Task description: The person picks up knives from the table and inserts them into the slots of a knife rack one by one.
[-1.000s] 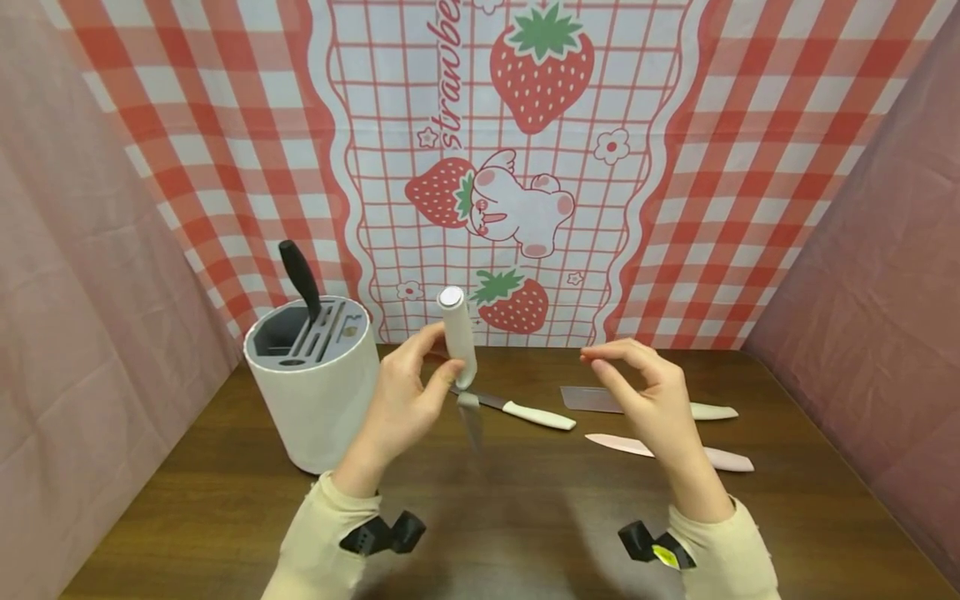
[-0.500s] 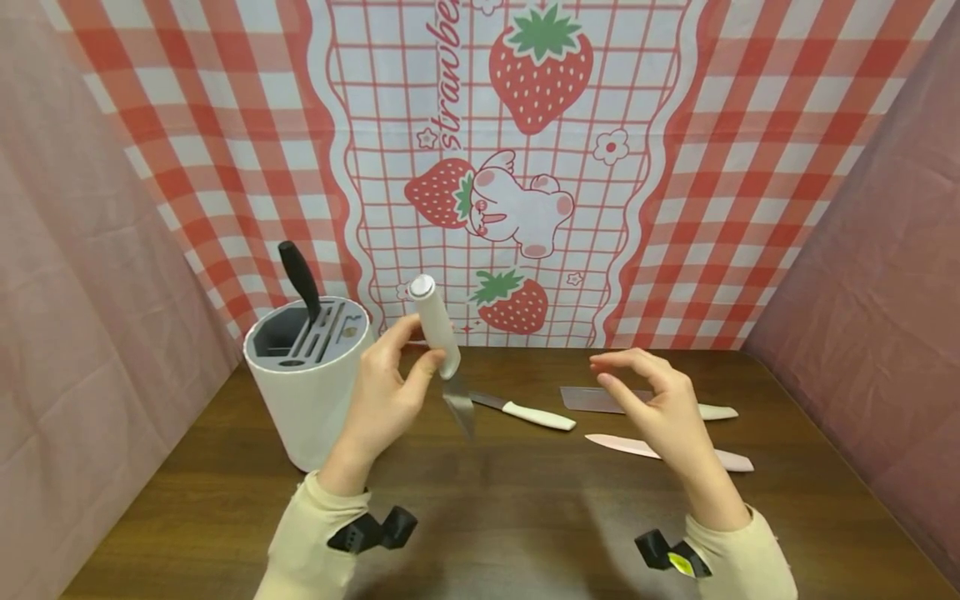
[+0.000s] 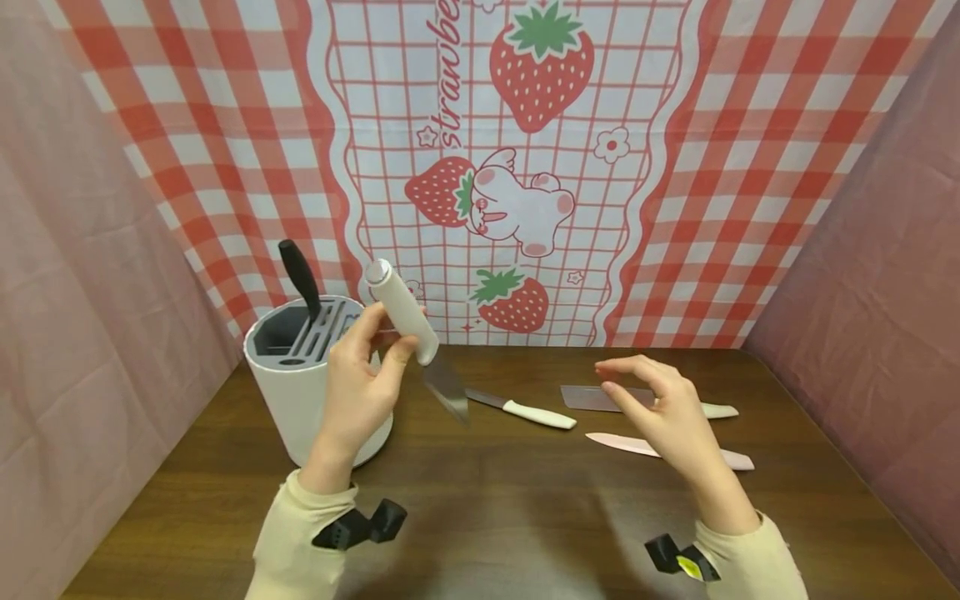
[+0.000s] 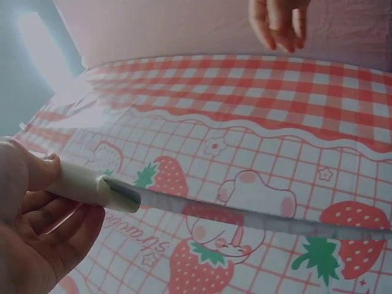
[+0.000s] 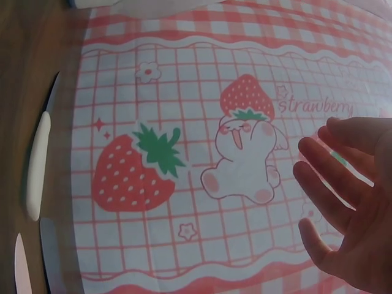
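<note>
My left hand [image 3: 356,383] pinches the white handle of a kitchen knife [image 3: 405,312] between thumb and fingers. The knife hangs above the table, handle end up to the left, its blade slanting down to the right. In the left wrist view that blade [image 4: 257,220] stretches away from the fingers [image 4: 79,239]. Just behind the left hand stands a white round knife block [image 3: 288,412] with a grey slotted top. My right hand [image 3: 660,408] hovers over the right side with nothing in it, fingers loosely bent, thumb and fingertips apart.
A black handle [image 3: 300,279] sticks up from the block. On the brown table [image 3: 510,525] lie a smaller white-handled knife [image 3: 540,415], a cleaver [image 3: 588,398] and a pink knife [image 3: 618,444], the last two partly behind the right hand. A strawberry-print cloth [image 3: 540,208] hangs behind.
My left hand has moved left toward the block with the knife, whose handle has tipped from nearly upright to leaning left. The right hand has drifted slightly right and down.
</note>
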A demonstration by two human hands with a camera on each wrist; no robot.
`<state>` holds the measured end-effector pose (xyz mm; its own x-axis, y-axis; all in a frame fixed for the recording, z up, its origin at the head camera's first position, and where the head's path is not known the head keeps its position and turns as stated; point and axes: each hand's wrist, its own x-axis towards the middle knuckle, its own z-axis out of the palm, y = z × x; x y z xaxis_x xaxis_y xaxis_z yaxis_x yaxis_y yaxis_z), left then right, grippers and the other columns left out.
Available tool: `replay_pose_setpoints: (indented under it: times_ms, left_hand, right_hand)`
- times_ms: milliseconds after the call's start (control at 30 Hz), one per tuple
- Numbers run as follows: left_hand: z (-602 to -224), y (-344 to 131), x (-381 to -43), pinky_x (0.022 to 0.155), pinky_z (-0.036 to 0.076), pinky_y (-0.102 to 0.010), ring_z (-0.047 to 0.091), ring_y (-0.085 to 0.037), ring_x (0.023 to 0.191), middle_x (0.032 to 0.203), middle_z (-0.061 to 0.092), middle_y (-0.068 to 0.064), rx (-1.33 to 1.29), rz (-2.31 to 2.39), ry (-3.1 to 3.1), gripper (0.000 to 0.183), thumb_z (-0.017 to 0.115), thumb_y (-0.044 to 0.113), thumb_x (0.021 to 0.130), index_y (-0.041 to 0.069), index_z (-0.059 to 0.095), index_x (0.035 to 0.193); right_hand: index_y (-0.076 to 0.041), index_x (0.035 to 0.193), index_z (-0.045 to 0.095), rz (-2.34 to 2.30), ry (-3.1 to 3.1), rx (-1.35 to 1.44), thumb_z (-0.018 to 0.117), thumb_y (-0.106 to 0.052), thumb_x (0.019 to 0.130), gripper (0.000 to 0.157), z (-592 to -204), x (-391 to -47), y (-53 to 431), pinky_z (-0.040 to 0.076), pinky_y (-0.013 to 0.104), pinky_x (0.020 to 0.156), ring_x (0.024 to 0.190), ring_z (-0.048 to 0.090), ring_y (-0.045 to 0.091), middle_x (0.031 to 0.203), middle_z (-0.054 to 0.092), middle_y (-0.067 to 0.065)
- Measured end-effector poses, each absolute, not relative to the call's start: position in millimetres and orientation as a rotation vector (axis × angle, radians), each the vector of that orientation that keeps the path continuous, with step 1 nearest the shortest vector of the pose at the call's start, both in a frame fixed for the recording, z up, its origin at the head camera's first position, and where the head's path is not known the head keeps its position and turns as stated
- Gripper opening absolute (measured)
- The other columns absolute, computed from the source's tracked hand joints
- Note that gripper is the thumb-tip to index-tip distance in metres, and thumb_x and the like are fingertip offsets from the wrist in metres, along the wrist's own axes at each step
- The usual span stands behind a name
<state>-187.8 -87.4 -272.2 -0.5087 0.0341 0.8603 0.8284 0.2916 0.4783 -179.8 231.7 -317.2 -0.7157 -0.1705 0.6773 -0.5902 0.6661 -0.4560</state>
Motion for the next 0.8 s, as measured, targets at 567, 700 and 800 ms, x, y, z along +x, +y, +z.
replay_pose_setpoints:
  times_ms: [567, 700, 800]
  left_hand:
    - [-265, -103, -180, 0.082, 0.047, -0.022, 0.057, -0.011, 0.094, 0.106, 0.062, -0.021, -0.709, -1.370, -1.677, 0.031, 0.058, -0.011, 0.080, -0.008, 0.056, 0.110]
    - [-263, -106, -179, 0.082, 0.047, -0.023, 0.058, -0.012, 0.096, 0.106, 0.062, -0.021, -0.696, -1.365, -1.662, 0.031, 0.058, -0.010, 0.081, -0.008, 0.056, 0.111]
    - [-262, -108, -178, 0.083, 0.047, -0.024, 0.059, -0.014, 0.098, 0.106, 0.063, -0.019, -0.695, -1.365, -1.640, 0.031, 0.058, -0.008, 0.082, -0.006, 0.056, 0.112]
  right_hand:
    - [-0.018, 0.104, 0.066, 0.847, -2.360, 0.545, 0.068, -0.012, 0.081, 0.024, -328, -174, 253, 0.036, 0.021, 0.079, 0.099, 0.049, -0.006, 0.100, 0.066, -0.007]
    - [-0.019, 0.103, 0.066, 0.843, -2.369, 0.546, 0.068, -0.011, 0.081, 0.024, -330, -172, 257, 0.036, 0.019, 0.078, 0.096, 0.050, -0.006, 0.099, 0.066, -0.007]
    - [-0.019, 0.103, 0.066, 0.832, -2.377, 0.555, 0.068, -0.010, 0.080, 0.025, -331, -171, 260, 0.036, 0.016, 0.077, 0.094, 0.051, -0.005, 0.098, 0.066, -0.006]
